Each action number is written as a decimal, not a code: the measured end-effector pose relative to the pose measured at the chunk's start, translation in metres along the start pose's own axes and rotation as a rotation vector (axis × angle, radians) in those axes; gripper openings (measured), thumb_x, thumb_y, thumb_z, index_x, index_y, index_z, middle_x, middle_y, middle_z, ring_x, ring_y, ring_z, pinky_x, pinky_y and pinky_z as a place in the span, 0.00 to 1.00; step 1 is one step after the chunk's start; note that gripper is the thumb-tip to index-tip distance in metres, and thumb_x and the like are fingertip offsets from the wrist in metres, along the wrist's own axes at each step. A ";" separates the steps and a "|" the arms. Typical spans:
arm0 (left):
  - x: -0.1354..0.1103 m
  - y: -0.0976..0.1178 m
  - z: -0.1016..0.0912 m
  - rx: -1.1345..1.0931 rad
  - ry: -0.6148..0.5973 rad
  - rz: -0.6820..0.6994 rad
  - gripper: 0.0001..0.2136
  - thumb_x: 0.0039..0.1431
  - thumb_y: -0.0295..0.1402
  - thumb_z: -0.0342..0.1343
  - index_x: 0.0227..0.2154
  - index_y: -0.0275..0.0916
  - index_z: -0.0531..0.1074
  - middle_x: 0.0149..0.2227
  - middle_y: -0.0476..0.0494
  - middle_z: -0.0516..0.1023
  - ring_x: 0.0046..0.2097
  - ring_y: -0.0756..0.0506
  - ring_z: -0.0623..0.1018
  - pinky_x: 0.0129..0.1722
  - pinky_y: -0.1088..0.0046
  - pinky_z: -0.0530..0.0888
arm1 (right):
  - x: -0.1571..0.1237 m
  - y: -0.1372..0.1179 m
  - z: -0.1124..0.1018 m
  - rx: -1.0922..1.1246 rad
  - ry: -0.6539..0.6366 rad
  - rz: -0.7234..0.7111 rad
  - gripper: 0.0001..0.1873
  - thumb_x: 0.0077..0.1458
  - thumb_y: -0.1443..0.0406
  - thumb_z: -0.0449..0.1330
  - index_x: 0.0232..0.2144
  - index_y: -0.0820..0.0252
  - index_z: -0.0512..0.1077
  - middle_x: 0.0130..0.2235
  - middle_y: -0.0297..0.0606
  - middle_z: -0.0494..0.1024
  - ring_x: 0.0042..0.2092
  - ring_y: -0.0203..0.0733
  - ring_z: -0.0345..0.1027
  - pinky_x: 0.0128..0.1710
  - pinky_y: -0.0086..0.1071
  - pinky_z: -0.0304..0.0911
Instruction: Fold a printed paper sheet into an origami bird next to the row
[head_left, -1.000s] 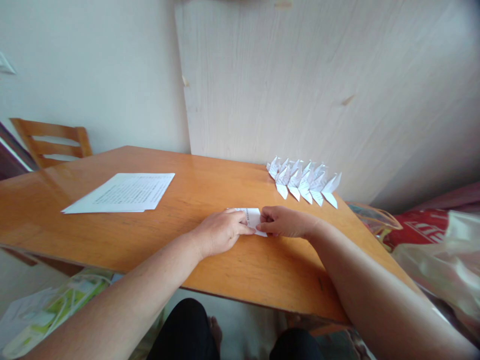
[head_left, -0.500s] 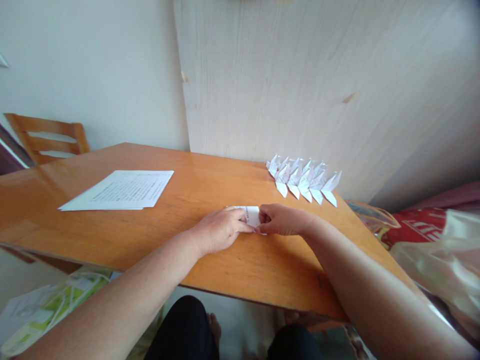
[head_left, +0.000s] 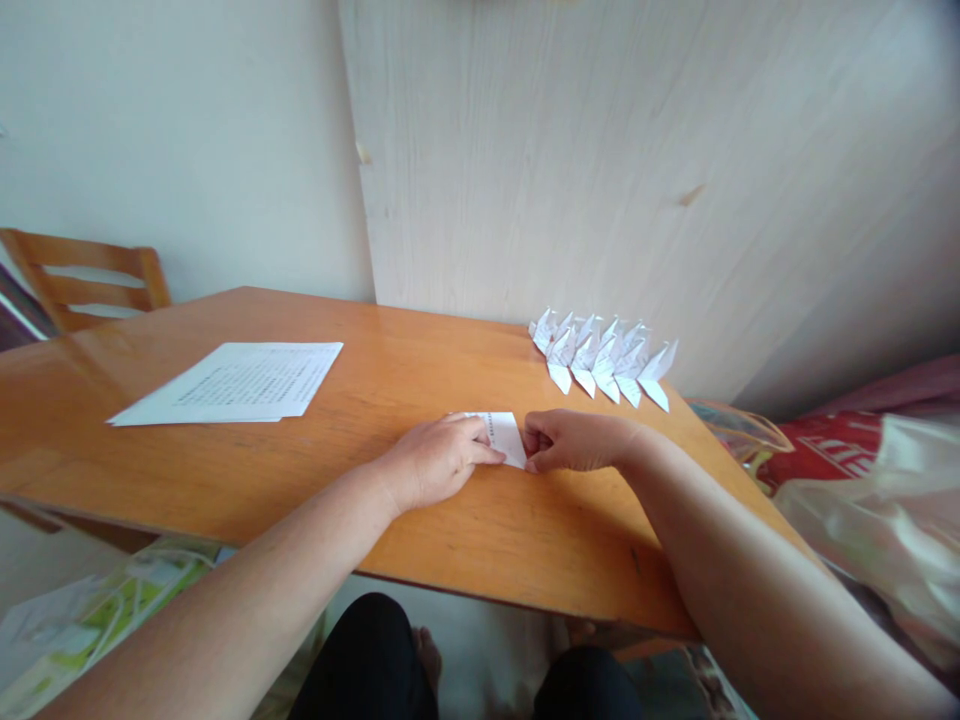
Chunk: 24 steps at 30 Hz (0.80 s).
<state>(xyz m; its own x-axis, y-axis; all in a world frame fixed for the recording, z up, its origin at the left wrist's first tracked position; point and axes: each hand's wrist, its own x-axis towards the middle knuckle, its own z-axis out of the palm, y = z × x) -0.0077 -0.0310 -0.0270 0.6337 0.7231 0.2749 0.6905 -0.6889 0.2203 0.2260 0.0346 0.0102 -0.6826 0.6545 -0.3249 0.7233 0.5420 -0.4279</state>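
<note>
A small folded sheet of printed paper [head_left: 506, 436] lies flat on the table in front of me. My left hand [head_left: 439, 458] holds down its left side, with thumb and fingers pressed on it and part of the print covered. At the right edge is my right hand [head_left: 574, 440], fingers curled in and thumb tip on the lower right corner. Behind my right hand stand several folded white paper pieces [head_left: 606, 362] with pointed tips, packed in rows.
A stack of printed sheets [head_left: 236, 382] rests on the left of the wooden table [head_left: 292, 480]. Beyond it is a wooden chair [head_left: 94, 280]. A pale wall panel [head_left: 525, 170] rises behind the table. Red and whitish bags [head_left: 877, 500] sit beyond the right edge.
My right hand has slid slightly right along the folded paper's lower edge to its corner, uncovering more of the paper. My left hand stays on the paper. The view has shifted slightly.
</note>
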 end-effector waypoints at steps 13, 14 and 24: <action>0.000 0.005 -0.004 0.061 -0.022 0.014 0.19 0.65 0.25 0.48 0.49 0.52 0.78 0.42 0.44 0.75 0.45 0.45 0.74 0.44 0.67 0.72 | 0.003 0.002 0.007 0.078 0.079 0.033 0.16 0.53 0.52 0.61 0.32 0.58 0.67 0.31 0.35 0.75 0.31 0.38 0.66 0.26 0.29 0.55; 0.000 0.005 -0.003 0.066 -0.021 0.018 0.18 0.65 0.26 0.48 0.49 0.53 0.78 0.42 0.44 0.75 0.45 0.45 0.74 0.44 0.67 0.72 | 0.004 0.001 0.008 0.043 0.102 0.036 0.17 0.52 0.51 0.62 0.31 0.58 0.67 0.31 0.35 0.75 0.31 0.39 0.66 0.26 0.29 0.55; -0.007 -0.005 -0.010 0.169 -0.007 -0.004 0.18 0.62 0.25 0.50 0.46 0.54 0.79 0.44 0.48 0.78 0.48 0.43 0.72 0.50 0.61 0.69 | 0.007 0.002 0.010 0.017 0.107 0.036 0.17 0.49 0.52 0.64 0.31 0.58 0.67 0.32 0.34 0.76 0.32 0.38 0.66 0.27 0.29 0.54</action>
<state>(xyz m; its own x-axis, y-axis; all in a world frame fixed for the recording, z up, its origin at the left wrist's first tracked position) -0.0185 -0.0332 -0.0207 0.6333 0.7262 0.2676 0.7411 -0.6686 0.0607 0.2212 0.0352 -0.0010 -0.6404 0.7266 -0.2489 0.7448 0.5083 -0.4324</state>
